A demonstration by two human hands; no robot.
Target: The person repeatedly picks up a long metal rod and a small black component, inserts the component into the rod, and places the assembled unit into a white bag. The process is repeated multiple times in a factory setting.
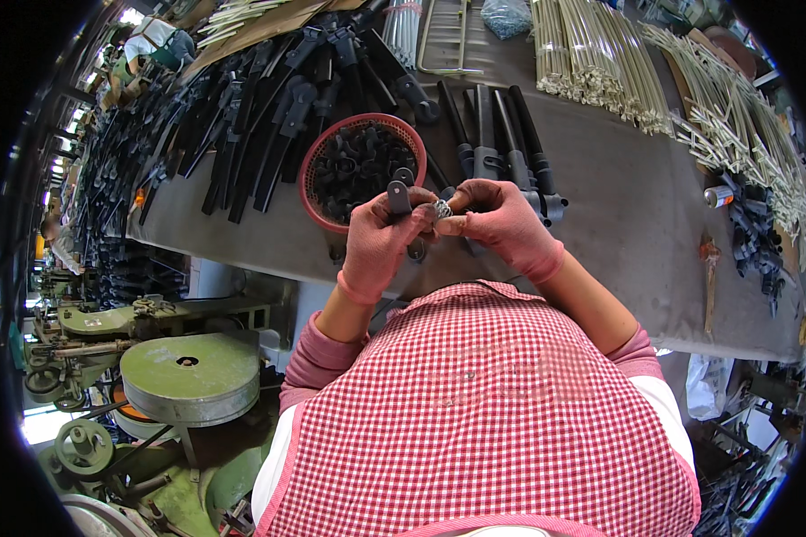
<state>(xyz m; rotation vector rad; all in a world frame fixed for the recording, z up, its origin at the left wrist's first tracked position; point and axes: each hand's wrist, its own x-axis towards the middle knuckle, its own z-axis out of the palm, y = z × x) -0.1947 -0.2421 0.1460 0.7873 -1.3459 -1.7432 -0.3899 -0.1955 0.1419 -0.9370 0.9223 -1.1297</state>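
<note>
Both hands, in pink gloves with bare fingertips, meet over the near edge of the table. My left hand (378, 237) is closed around a black plastic bracket (398, 199) with rounded ends. Between the fingertips of both hands sits a small shiny metal piece (442, 208), perhaps a spring; it is too small to tell. My right hand (509, 224) pinches it from the right side. Just beyond my left hand stands a red plastic basket (312, 192) full of small black plastic parts (363, 157). Black tubes with joint fittings (488, 157) lie beyond my right hand.
Long black tube assemblies (269, 125) are heaped at the far left. Bundles of pale rods (591, 63) and a can (717, 197) lie on the right of the grey table (618, 233). A green machine (192, 367) stands at my lower left. Another person (159, 43) is far off, upper left.
</note>
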